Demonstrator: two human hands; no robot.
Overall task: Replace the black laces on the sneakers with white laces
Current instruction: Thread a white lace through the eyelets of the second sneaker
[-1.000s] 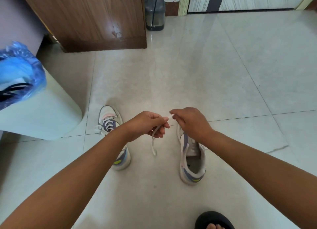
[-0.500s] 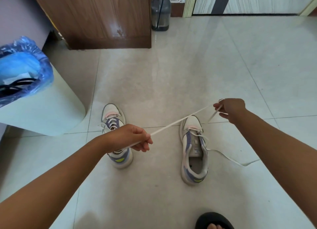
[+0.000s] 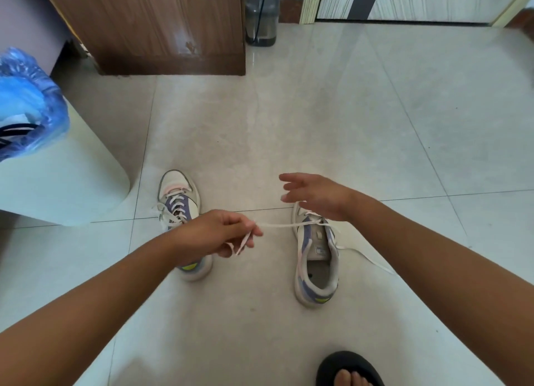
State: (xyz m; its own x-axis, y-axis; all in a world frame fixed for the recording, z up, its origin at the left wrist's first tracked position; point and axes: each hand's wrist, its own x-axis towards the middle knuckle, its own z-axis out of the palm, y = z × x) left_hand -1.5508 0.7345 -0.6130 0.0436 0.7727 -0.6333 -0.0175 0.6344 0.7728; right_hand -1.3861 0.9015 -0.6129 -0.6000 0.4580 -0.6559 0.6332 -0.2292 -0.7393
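Two white and purple sneakers stand on the tiled floor. The left sneaker is laced in white and partly hidden behind my left hand. My left hand pinches one end of a white lace that runs taut to the lower eyelets of the right sneaker. The lace's other end trails on the floor to the right of that shoe. My right hand hovers above the right sneaker's toe with its fingers spread, holding nothing.
A pale bin with a blue plastic liner stands at the left, black laces showing inside. A wooden cabinet and a grey container stand at the back. My foot in a black sandal is at the bottom edge.
My right hand let go of the lace end and moved left, above the right shoe. The released end now lies on the floor. My left hand keeps its pinch.
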